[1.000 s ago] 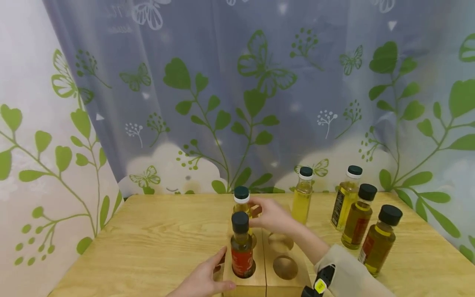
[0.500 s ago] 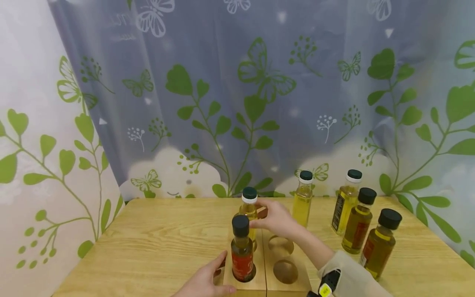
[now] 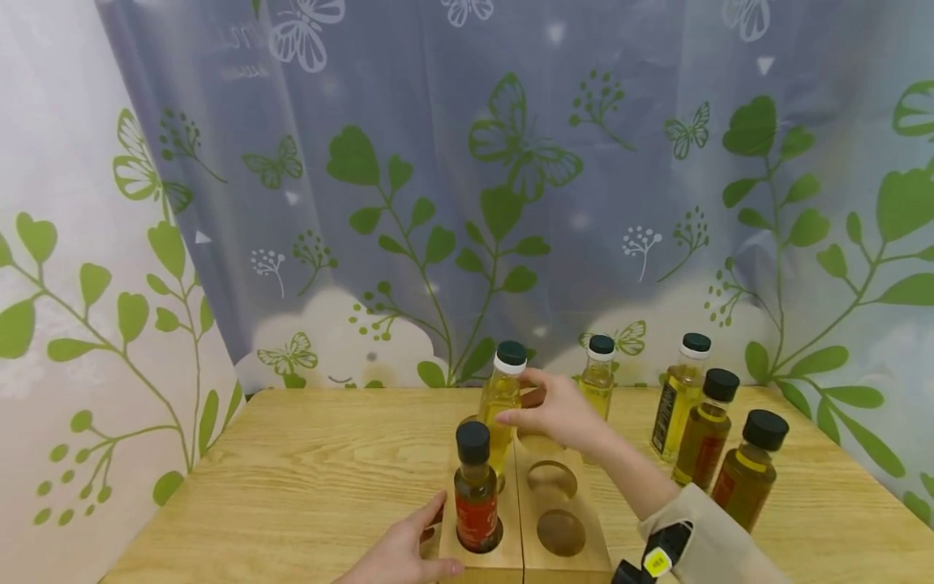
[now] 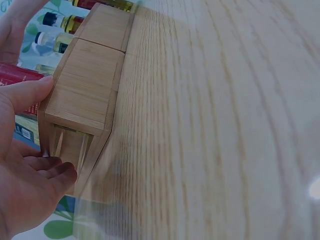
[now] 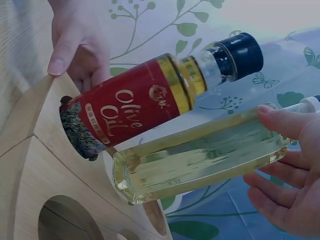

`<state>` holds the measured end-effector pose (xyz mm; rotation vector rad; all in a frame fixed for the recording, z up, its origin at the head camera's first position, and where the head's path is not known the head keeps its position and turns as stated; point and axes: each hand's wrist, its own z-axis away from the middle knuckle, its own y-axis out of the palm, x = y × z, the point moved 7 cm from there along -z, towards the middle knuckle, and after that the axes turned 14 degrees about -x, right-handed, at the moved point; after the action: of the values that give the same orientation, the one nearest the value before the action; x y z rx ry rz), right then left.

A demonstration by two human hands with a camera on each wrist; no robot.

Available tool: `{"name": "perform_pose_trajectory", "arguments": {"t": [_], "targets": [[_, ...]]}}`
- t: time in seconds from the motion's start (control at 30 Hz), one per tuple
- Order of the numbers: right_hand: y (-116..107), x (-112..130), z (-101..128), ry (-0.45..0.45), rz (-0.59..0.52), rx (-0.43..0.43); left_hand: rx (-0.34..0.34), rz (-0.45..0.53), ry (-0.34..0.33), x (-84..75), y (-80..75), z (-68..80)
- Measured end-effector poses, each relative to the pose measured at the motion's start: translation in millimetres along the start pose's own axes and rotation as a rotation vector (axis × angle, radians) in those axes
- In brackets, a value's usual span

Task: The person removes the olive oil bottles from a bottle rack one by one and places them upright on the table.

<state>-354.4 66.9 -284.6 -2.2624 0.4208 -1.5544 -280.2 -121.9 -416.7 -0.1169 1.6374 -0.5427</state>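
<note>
My right hand (image 3: 565,414) grips a clear bottle of pale yellow oil (image 3: 502,401) with a green cap and white collar, thumb on one side and fingers on the other. In the right wrist view its square base hangs above the wooden rack (image 3: 511,519). A red-labelled olive oil bottle (image 3: 476,511) with a black cap stands in the front left hole of that rack. My left hand (image 3: 401,547) holds the rack's left front corner; in the left wrist view its thumb lies on the edge and its fingers (image 4: 62,175) curl by the side opening.
Round holes (image 3: 561,533) show in the rack's right half. Behind it stands another green-capped bottle (image 3: 598,385). At the right are a green-capped bottle (image 3: 679,405) and two black-capped bottles, one (image 3: 704,438) behind the other (image 3: 747,478). A patterned curtain (image 3: 438,203) hangs behind the table (image 3: 328,454).
My right hand has lifted the green-capped bottle up from the rack's left half and shifted it to the right. The left hand stays at the rack's corner.
</note>
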Motion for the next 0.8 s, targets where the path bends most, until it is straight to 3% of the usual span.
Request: {"name": "perform_pose_trajectory", "arguments": {"t": [0.47, 0.8], "targets": [[-50.0, -1.3, 2.6, -0.034, 0.052, -0.021, 0.018, 0.017, 0.004, 0.2, 3.4, -1.2], [-91.9, -21.5, 8.5, 0.036, 0.183, -0.040, 0.015, 0.041, 0.001, 0.0, 2.1, 0.5]]}}
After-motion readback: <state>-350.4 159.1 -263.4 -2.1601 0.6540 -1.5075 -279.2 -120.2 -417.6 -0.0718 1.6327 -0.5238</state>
